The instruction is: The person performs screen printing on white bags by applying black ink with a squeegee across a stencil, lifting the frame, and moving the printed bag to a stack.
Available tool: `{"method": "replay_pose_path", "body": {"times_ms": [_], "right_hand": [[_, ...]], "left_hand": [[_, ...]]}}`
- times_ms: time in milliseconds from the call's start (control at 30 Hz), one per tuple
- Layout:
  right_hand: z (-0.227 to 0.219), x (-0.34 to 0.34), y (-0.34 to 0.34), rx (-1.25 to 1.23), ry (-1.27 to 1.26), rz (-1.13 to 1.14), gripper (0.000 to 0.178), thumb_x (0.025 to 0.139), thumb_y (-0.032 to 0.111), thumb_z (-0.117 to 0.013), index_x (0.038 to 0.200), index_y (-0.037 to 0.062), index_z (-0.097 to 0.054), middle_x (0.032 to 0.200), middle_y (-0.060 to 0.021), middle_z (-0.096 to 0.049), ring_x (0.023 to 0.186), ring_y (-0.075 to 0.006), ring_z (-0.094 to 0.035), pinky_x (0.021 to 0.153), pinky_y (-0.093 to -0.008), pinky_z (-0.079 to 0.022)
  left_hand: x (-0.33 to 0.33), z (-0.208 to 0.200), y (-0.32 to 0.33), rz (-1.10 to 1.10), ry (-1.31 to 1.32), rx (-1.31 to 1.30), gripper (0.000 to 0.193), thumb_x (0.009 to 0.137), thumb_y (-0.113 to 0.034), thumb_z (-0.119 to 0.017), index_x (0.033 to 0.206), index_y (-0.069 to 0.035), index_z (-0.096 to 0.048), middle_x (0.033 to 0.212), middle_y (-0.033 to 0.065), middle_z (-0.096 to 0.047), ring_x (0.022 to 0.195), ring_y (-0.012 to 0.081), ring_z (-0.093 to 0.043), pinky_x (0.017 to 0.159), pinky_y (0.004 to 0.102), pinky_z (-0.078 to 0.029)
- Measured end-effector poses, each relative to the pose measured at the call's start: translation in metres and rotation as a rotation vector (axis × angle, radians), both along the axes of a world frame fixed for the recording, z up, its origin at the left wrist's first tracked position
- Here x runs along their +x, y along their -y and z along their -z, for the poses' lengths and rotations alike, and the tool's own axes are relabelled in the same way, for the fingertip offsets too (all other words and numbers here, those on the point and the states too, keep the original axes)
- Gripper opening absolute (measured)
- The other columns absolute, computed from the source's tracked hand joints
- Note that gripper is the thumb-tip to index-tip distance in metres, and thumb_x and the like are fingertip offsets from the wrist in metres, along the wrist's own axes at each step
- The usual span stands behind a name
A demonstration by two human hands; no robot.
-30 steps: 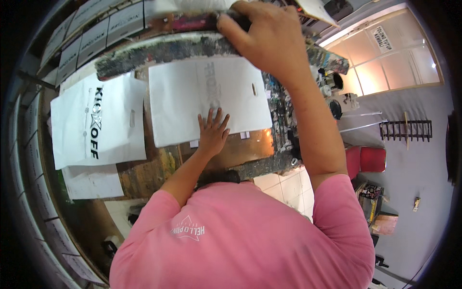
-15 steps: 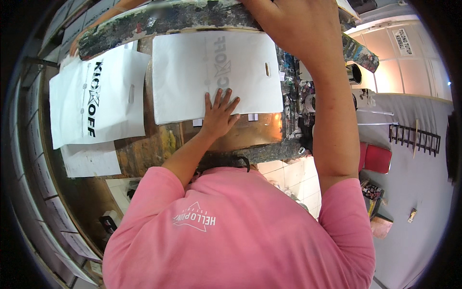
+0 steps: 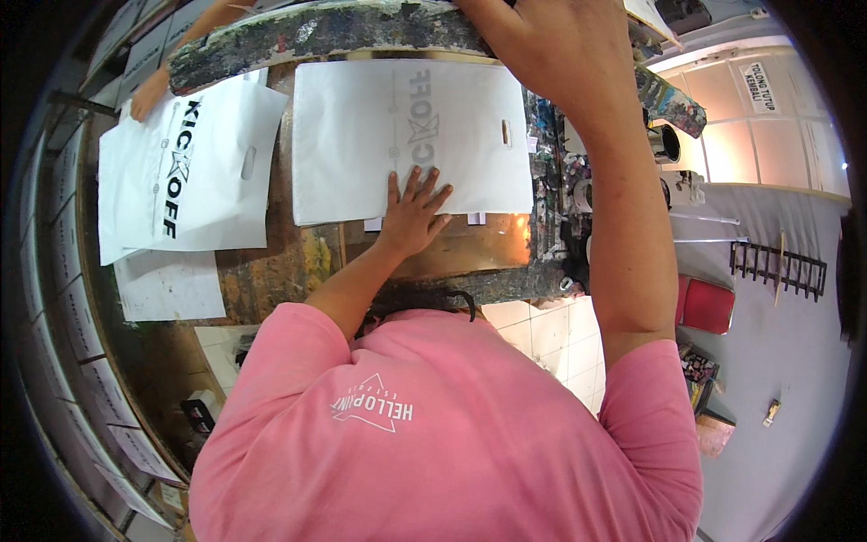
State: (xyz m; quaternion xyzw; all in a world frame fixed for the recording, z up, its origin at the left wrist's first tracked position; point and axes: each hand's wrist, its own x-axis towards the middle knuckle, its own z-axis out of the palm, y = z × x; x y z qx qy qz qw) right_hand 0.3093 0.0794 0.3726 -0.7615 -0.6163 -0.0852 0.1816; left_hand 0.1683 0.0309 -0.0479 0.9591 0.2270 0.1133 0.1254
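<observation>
My left hand point(image 3: 416, 213) lies flat with fingers spread on the near edge of a white bag point(image 3: 343, 144). That bag has a cut-out handle at its right, and faint grey lettering shows through it. At the top, my right hand point(image 3: 560, 45) is against a paint-crusted frame bar point(image 3: 334, 34) that spans above the bag; its fingertips are out of view. To the left lies another white bag point(image 3: 217, 203) with black printed lettering and a handle slot. Another person's hand point(image 3: 149, 95) rests at that bag's far left edge.
The worktable point(image 3: 280, 271) is stained with paint. White sheets point(image 3: 172, 287) lie under the printed bag. Boxes on shelves point(image 3: 86, 325) line the left side. A dark can point(image 3: 664, 143) stands at the right, with a red seat point(image 3: 706, 304) and a black rack point(image 3: 778, 266) beyond.
The other person's hand has come into fuller view on the printed bag, whose near edge has shifted away from me. My hands hold their places; the whole view has shifted slightly.
</observation>
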Motion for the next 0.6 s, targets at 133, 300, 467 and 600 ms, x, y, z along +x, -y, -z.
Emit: {"method": "replay_pose_path", "body": {"times_ms": [133, 300, 467, 600], "right_hand": [[0.003, -0.006, 0.002, 0.119, 0.013, -0.015, 0.044, 0.092, 0.041, -0.058, 0.079, 0.0003, -0.066, 0.076, -0.0169, -0.066, 0.077, -0.0314, -0.062, 0.084, -0.0453, -0.045], [0.018, 0.007, -0.001, 0.263, -0.023, -0.078, 0.039, 0.087, 0.034, -0.064, 0.079, -0.0040, -0.065, 0.078, -0.0225, -0.067, 0.077, -0.0384, -0.065, 0.080, -0.0476, -0.048], [0.017, 0.000, 0.000, 0.300, -0.064, -0.099, 0.042, 0.088, 0.034, -0.064, 0.110, -0.0011, -0.071, 0.087, -0.0231, -0.071, 0.084, -0.0397, -0.068, 0.086, -0.0482, -0.052], [0.043, 0.010, 0.012, 0.163, 0.023, -0.090, 0.048, 0.090, 0.042, -0.065, 0.124, 0.0081, -0.067, 0.101, -0.0178, -0.072, 0.092, -0.0333, -0.069, 0.089, -0.0487, -0.049]], "left_hand": [[0.001, -0.002, 0.003, -0.015, -0.008, -0.041, 0.060, 0.103, -0.054, -0.049, 0.154, -0.023, -0.049, 0.167, 0.0129, -0.032, 0.154, 0.0419, -0.024, 0.117, 0.0779, -0.013], [-0.001, -0.002, 0.005, -0.017, 0.025, -0.016, 0.063, 0.101, -0.055, -0.051, 0.156, -0.024, -0.047, 0.169, 0.0127, -0.029, 0.156, 0.0416, -0.021, 0.116, 0.0796, -0.011], [-0.005, -0.018, 0.003, -0.066, 0.102, -0.017, 0.065, 0.101, -0.055, -0.052, 0.158, -0.023, -0.043, 0.166, 0.0130, -0.035, 0.154, 0.0444, -0.026, 0.118, 0.0760, -0.017], [-0.046, -0.125, -0.020, -0.149, 0.652, -0.663, 0.093, 0.089, -0.066, -0.067, 0.156, -0.007, -0.040, 0.158, 0.0164, -0.045, 0.142, 0.0368, -0.047, 0.121, 0.0570, -0.031]]}}
